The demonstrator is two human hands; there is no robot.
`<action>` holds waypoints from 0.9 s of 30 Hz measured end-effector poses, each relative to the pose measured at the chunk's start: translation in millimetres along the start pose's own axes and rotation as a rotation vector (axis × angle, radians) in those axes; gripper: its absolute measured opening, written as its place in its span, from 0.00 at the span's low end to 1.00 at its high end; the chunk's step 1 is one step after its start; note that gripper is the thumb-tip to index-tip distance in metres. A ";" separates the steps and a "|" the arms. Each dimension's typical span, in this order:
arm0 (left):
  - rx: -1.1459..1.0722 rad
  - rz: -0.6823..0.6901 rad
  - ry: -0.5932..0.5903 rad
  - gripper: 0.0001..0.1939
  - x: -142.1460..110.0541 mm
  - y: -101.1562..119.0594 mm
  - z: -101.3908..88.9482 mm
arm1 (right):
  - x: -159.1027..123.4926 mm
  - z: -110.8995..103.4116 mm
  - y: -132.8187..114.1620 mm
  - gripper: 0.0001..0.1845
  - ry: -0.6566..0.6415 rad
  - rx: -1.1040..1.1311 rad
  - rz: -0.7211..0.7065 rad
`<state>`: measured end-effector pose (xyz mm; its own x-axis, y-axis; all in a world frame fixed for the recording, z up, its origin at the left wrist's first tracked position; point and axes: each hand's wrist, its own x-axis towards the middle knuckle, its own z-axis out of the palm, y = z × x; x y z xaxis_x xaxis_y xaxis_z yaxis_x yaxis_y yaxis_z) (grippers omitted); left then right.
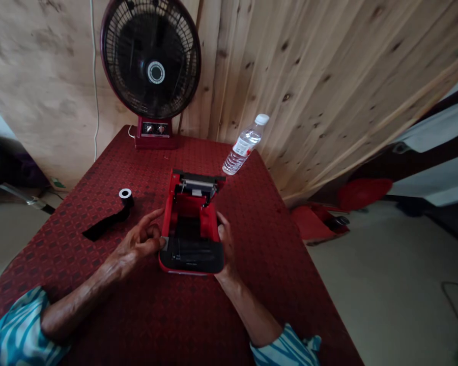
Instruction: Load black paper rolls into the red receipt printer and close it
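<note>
The red-and-black device (193, 263) is open near the middle of the worktop (265, 239), its dark cover (200, 177) raised at the end facing the wall and the red-walled bay (189, 229) exposed. That much is done; closing it is not. The roll (125, 194) is outside the bay, near the worktop's left edge, with a loose black strip (106, 224) trailing from it towards the near left.

The left hand (132, 246) is loosely open at the device's left side, thumb on its near left corner, index finger reaching along the side and the others partly curled. The right hand (227, 249) lies along the opposite side; its fingertips are partly hidden, so I cannot tell whether it is gripping or just steadying. The bay's inside is dim, and what looks like a roller under the cover is probably just that.

A water bottle (244, 147) with a white cap stands beyond the device, towards the far right corner and close to the raised cover. The fan (152, 76) stands by the far left corner, against the wall. Neither lies between the hands and the device. The strip is near the left hand, and a swing of that forearm could catch it.
</note>
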<state>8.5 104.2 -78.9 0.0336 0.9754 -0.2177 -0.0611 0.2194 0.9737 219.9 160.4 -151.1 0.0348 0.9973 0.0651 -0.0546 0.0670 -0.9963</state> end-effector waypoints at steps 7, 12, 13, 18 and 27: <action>-0.024 0.002 -0.002 0.41 -0.9 3.7 1.1 | 2.2 4.0 -3.6 0.27 0.041 -0.011 0.012; 0.001 0.032 0.018 0.37 0.6 2.5 -0.8 | 2.2 5.2 -9.5 0.25 0.034 0.074 0.035; 0.023 0.037 0.016 0.37 0.2 3.1 -2.1 | 2.1 5.4 -10.9 0.25 0.030 0.093 0.036; 0.340 0.173 0.033 0.30 -6.1 24.2 -4.7 | 1.8 5.8 -14.5 0.25 0.014 0.108 0.009; 1.533 0.458 -0.291 0.14 44.2 80.0 51.3 | 2.1 1.1 -17.7 0.25 -0.011 0.118 -0.010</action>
<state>56.3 163.9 -7.2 0.4811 0.8745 -0.0614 0.8718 -0.4699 0.1386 219.8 161.4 -133.2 0.0247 0.9968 0.0761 -0.1716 0.0792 -0.9820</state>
